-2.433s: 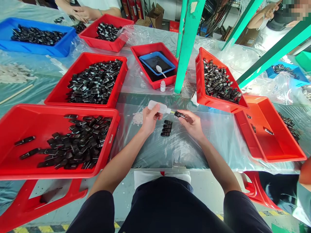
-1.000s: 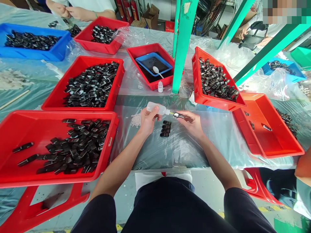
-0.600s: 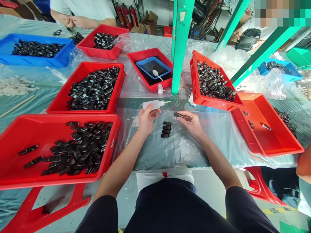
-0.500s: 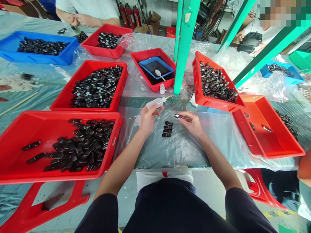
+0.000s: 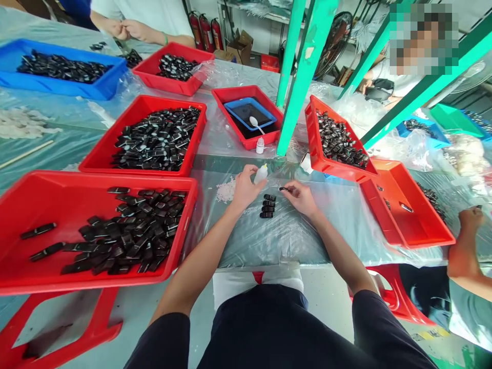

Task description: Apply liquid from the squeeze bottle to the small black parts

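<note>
My left hand [image 5: 247, 188] is closed round a small white squeeze bottle [image 5: 261, 175] with a yellowish tip, which points up and slightly right. Between the fingertips of my right hand [image 5: 302, 197] is a small black piece [image 5: 284, 189], its far end sticking out to the left. Below and between the hands, several glossy black pieces [image 5: 268, 206] lie in a short column on the plastic-covered table [image 5: 246, 246]. Left of my left hand, a patch of tiny pale pieces [image 5: 226, 190] is spread on the plastic.
Red bins of black pieces stand at left [image 5: 188, 225] and right [image 5: 342, 171]. Ahead, a red bin [image 5: 251, 145] holds a blue tray [image 5: 230, 108] and a white spoon [image 5: 253, 122]. A small bottle [image 5: 260, 146] stands near a green post [image 5: 286, 136]. A co-worker's hand [image 5: 471, 218] is at right.
My left hand has turned the bottle from lying sideways to nearly upright. My right hand has tilted the black piece, so its pale face no longer shows. The view has shifted slightly.
</note>
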`<control>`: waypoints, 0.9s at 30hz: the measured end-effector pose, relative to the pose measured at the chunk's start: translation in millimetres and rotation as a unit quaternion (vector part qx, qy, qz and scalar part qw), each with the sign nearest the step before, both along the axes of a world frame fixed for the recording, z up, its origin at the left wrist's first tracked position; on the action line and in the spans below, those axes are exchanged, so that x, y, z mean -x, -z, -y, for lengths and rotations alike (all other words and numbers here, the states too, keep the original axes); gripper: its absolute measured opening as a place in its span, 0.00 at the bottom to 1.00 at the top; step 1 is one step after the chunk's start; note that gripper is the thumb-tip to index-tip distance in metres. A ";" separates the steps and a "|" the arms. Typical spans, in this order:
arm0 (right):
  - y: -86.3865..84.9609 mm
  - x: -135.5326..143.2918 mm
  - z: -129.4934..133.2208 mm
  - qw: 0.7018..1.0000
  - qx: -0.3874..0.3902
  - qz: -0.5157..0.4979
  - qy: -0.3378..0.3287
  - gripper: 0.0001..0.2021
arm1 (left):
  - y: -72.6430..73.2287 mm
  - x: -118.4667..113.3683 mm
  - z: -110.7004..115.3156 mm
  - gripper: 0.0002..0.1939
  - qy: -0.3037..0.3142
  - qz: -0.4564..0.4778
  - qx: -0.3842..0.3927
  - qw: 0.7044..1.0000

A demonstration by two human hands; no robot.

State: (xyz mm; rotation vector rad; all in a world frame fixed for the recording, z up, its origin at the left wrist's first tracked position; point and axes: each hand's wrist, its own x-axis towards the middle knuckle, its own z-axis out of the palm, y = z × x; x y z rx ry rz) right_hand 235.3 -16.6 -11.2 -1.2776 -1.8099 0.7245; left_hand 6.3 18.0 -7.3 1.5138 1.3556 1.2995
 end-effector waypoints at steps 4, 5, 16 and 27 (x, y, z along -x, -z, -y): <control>2.8 4.4 -0.8 0.998 -0.028 0.051 -0.007 0.18 | 2.7 -0.3 -2.4 0.18 -0.006 -0.084 0.002 0.996; 2.5 6.3 -1.2 0.997 -0.037 0.073 -0.009 0.16 | 3.1 -0.3 -3.0 0.18 -0.008 -0.098 0.006 0.995; -33.3 47.8 -8.0 0.934 -0.030 0.343 -0.093 0.09 | 4.2 1.1 -7.4 0.18 0.000 -0.126 -0.003 0.992; -169.8 -73.7 -6.0 0.936 -0.071 0.328 0.109 0.22 | 9.7 1.3 -8.1 0.21 0.021 -0.090 -0.008 0.996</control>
